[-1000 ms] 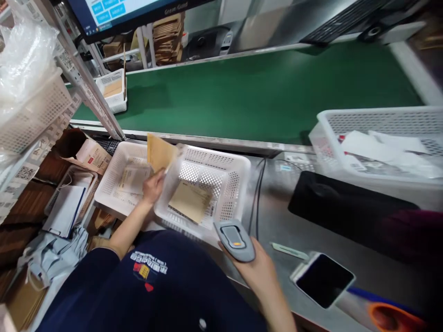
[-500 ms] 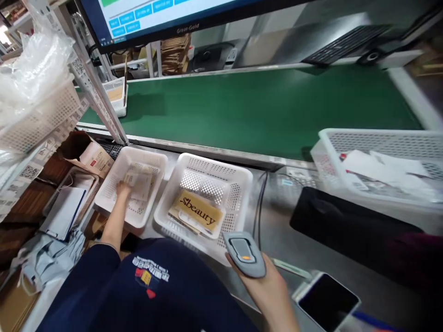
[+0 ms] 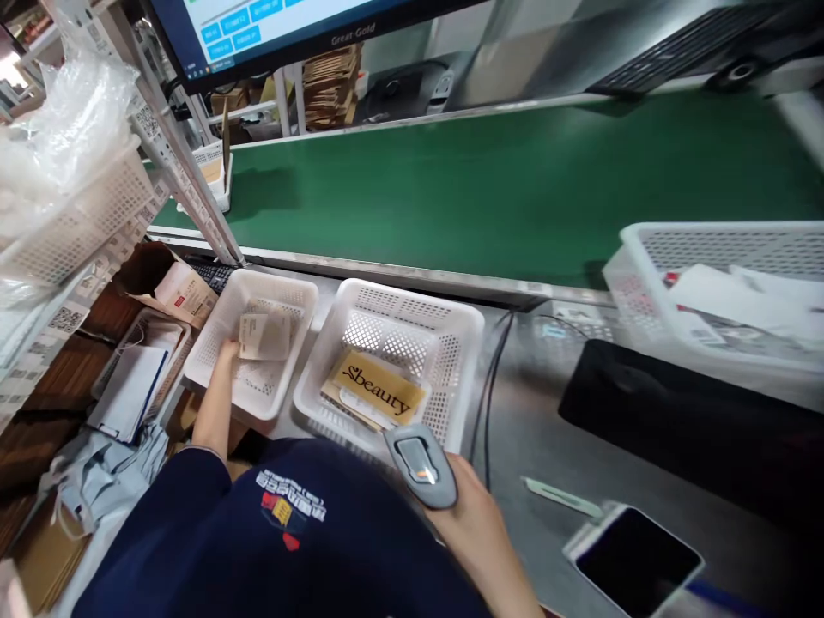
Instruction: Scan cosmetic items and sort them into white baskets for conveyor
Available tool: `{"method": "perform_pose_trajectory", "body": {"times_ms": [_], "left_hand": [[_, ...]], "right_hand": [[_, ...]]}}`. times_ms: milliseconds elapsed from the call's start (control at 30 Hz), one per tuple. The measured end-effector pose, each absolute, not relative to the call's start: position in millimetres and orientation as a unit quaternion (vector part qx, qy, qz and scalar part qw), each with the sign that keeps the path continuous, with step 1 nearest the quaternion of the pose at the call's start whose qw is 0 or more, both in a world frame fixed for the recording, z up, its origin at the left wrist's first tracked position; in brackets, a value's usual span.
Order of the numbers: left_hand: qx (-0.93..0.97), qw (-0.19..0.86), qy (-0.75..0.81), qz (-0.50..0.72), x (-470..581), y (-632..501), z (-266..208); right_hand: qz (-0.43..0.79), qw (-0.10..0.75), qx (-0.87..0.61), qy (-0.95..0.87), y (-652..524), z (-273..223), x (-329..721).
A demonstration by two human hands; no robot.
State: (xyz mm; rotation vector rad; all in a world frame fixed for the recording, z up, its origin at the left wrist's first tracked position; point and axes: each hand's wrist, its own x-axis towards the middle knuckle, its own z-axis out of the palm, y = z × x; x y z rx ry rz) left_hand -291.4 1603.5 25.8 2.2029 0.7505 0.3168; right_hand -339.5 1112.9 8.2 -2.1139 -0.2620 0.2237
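Note:
My left hand [image 3: 227, 353] is closed on the left edge of a pale beige packet [image 3: 264, 336], which it tilts up inside the left white basket [image 3: 208, 350]. The fingertips are partly hidden and a little blurred. A grey handheld barcode scanner [image 3: 423, 464] is gripped in my right hand [image 3: 458, 498], its head pointing up and left over the front edge of the middle white basket [image 3: 471, 333]. In that basket lies a yellow-brown packet [image 3: 378, 386] printed "sbeauty", on top of other flat items.
Behind the baskets runs a green conveyor belt [image 3: 412, 193], below a monitor [image 3: 302, 34]. To the right are a black pouch [image 3: 682, 421], a phone-like device [image 3: 637, 562], a pale green cutter [image 3: 561, 496] and a white basket [image 3: 644, 257] of papers. A metal shelf post [image 3: 186, 172] stands left.
My left hand has raised and tilted the beige packet in the left basket. My right hand has brought the scanner left, closer to my body. The view has shifted slightly.

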Motion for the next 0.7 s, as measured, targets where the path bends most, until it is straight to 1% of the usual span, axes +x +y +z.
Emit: {"method": "perform_pose_trajectory", "body": {"times_ms": [100, 167, 300, 400, 500, 600, 633, 700], "left_hand": [[0.855, 0.405, 0.3, 0.119, -288.6, 1601.9, 42.4], [0.858, 0.414, 0.276, 0.128, -285.8, 1596.3, 58.7], [0.877, 0.434, 0.163, 0.128, -277.3, 1567.5, 91.0], [0.876, 0.466, 0.056, 0.113, -271.1, 1532.6, 104.8], [0.86, 0.505, -0.02, 0.063, -266.3, 1495.2, 105.1], [0.842, 0.537, -0.05, -0.017, -254.7, 1467.0, 90.0], [0.842, 0.537, -0.049, -0.034, -247.3, 1462.4, 82.3], [0.87, 0.493, -0.005, -0.037, -226.5, 1464.2, 66.2]], "right_hand": [[0.094, 0.488, -0.853, -0.161, 1118.3, 19.9, -333.1], [0.096, 0.484, -0.844, -0.21, 1126.7, 36.5, -325.2], [0.094, 0.452, -0.827, -0.319, 1156.5, 82.9, -307.4], [0.084, 0.421, -0.823, -0.372, 1177.9, 110.9, -297.0], [0.066, 0.402, -0.836, -0.367, 1182.2, 120.1, -291.3], [0.076, 0.426, -0.84, -0.329, 1165.8, 110.9, -292.7], [0.08, 0.444, -0.837, -0.31, 1156.9, 104.7, -294.9], [0.084, 0.476, -0.835, -0.263, 1136.5, 88.6, -301.6]]}}
